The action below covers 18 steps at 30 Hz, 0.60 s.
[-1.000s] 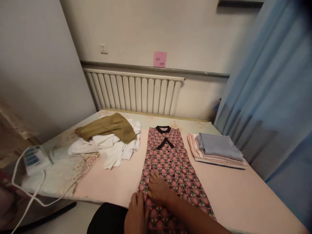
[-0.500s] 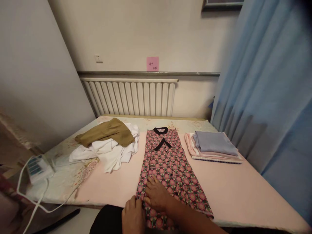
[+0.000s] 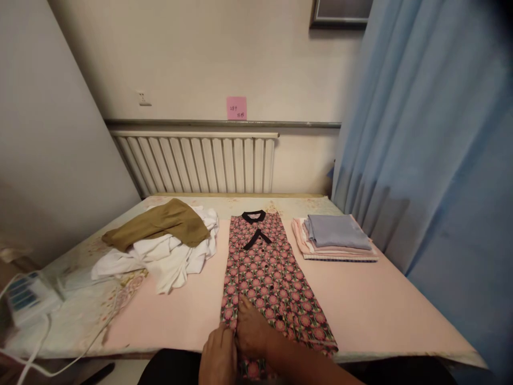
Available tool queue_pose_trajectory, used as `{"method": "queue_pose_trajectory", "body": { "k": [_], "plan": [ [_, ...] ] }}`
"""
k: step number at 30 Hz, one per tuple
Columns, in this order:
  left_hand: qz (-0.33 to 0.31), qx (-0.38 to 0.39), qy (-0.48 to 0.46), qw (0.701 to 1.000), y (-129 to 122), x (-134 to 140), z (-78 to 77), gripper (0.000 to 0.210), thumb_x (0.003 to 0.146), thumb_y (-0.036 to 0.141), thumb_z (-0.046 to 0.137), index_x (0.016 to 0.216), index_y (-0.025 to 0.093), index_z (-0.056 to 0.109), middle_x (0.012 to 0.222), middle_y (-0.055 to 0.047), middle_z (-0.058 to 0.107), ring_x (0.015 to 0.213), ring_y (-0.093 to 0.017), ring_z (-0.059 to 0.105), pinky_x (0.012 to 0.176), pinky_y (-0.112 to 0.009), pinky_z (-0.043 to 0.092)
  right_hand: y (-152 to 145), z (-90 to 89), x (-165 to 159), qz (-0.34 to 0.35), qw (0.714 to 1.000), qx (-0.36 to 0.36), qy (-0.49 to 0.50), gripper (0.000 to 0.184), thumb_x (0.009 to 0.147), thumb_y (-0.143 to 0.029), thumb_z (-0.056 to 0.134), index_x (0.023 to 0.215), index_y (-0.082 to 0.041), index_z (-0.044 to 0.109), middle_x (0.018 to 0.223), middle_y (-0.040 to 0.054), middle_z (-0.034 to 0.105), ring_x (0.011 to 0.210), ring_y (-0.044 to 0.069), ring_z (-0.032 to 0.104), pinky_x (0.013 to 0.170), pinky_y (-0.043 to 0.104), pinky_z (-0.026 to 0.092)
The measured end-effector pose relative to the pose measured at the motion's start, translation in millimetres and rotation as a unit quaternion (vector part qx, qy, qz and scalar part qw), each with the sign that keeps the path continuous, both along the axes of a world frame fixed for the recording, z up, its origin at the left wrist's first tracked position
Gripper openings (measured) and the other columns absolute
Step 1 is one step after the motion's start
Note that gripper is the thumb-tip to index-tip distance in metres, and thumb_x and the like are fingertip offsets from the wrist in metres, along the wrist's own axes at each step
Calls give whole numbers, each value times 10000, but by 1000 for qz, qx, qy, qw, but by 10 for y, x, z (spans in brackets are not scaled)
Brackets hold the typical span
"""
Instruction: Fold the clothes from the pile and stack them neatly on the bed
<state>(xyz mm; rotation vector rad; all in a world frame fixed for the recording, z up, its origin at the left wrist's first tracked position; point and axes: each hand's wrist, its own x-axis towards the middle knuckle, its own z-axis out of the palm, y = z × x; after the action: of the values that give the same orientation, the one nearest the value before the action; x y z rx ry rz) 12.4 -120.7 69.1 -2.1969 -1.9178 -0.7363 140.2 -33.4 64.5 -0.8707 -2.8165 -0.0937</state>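
A pink-and-black flower-patterned dress (image 3: 262,267) with a black collar, black trim and dark buttons lies lengthwise on the bed, collar toward the wall. Its lower end hangs at the near edge, partly hidden by my arms. My left hand (image 3: 219,353) is closed on the left edge of the dress near the bottom, fingers curled over. Right beside it, my right hand (image 3: 254,330) has its fingers drawn together on the cloth, gripping the lower left part. My right forearm crosses the bottom of the dress.
A heap of white clothes (image 3: 176,262) with an olive-brown garment (image 3: 160,222) on top lies left. A folded stack with a blue-grey cloth (image 3: 336,231) on top sits right. A white power strip (image 3: 32,299) with cables is far left. A blue curtain (image 3: 420,133) borders the right.
My right hand's fingers have gone from spread flat on the dress to drawn together. My left hand stays at the dress's left edge. The view has shifted slightly right.
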Motion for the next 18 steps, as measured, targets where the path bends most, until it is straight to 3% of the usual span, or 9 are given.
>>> {"method": "queue_pose_trajectory", "body": {
  "k": [9, 18],
  "plan": [
    [-26, 19, -36, 999, 18, -15, -43, 217, 899, 158, 400, 909, 216, 608, 911, -50, 667, 852, -175, 623, 779, -291, 501, -34, -88, 6, -8, 1000, -8, -26, 326, 752, -377, 583, 916, -150, 750, 940, 131, 716, 1101, 317, 519, 1127, 523, 165],
    [-26, -19, -77, 997, 16, 15, -31, 236, 921, 191, 370, 868, 235, 596, 878, -41, 659, 836, -170, 624, 771, -290, 502, -90, -100, 2, -20, 1000, -13, -3, 315, 762, -351, 578, 934, -147, 745, 964, 135, 713, 1102, 316, 523, 1145, 517, 148]
  ]
}}
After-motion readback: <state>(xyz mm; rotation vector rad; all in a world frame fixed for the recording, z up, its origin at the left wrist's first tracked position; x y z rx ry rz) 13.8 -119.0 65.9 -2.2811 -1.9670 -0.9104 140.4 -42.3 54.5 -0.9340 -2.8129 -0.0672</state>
